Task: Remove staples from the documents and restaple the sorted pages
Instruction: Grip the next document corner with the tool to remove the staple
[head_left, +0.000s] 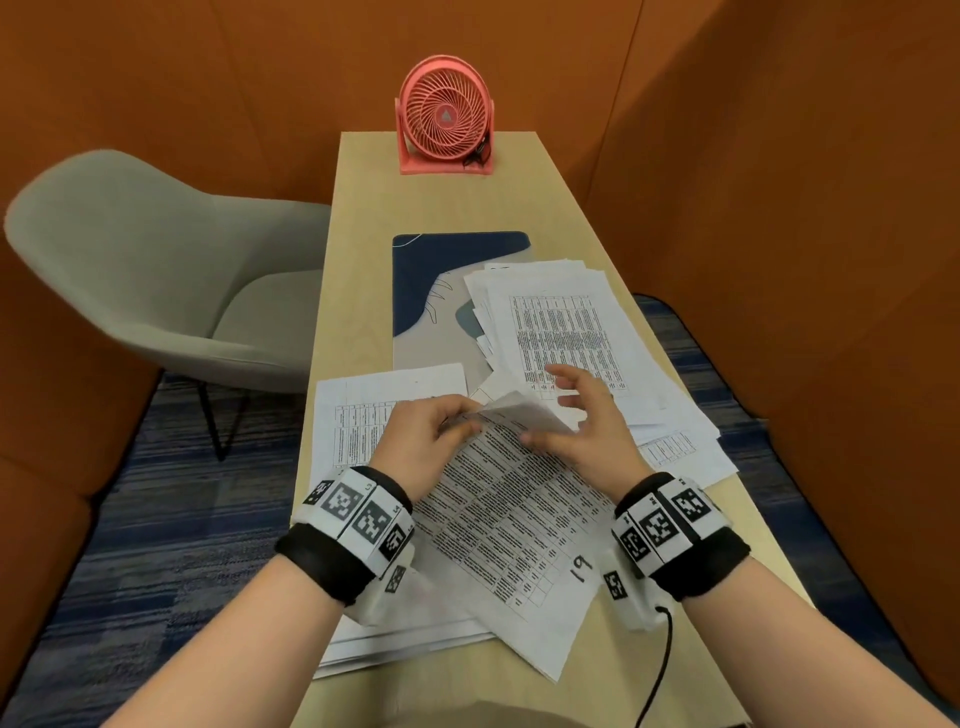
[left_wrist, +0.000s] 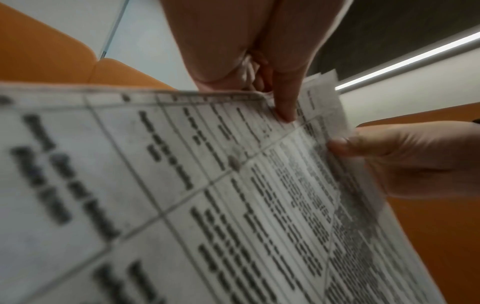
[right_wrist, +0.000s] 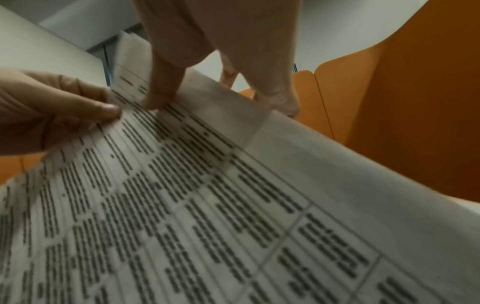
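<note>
The document (head_left: 509, 519), printed with tables and marked "19" at its near corner, is held up over the table by both hands. My left hand (head_left: 460, 425) pinches its far top corner; the left wrist view shows that hand's fingertip (left_wrist: 285, 111) pressed on the printed sheets (left_wrist: 182, 185). My right hand (head_left: 563, 415) hovers at the same corner with fingers spread, its thumb (right_wrist: 158, 96) touching the page (right_wrist: 207, 205). A top sheet's corner (head_left: 519, 410) is curled back between the hands. I see no staple, remover or stapler.
A loose pile of printed pages (head_left: 571, 322) lies at the right on a blue desk mat (head_left: 431, 270). More sheets (head_left: 358, 410) lie under my left hand. A pink fan (head_left: 447, 124) stands at the table's far end. A grey chair (head_left: 156, 270) is to the left.
</note>
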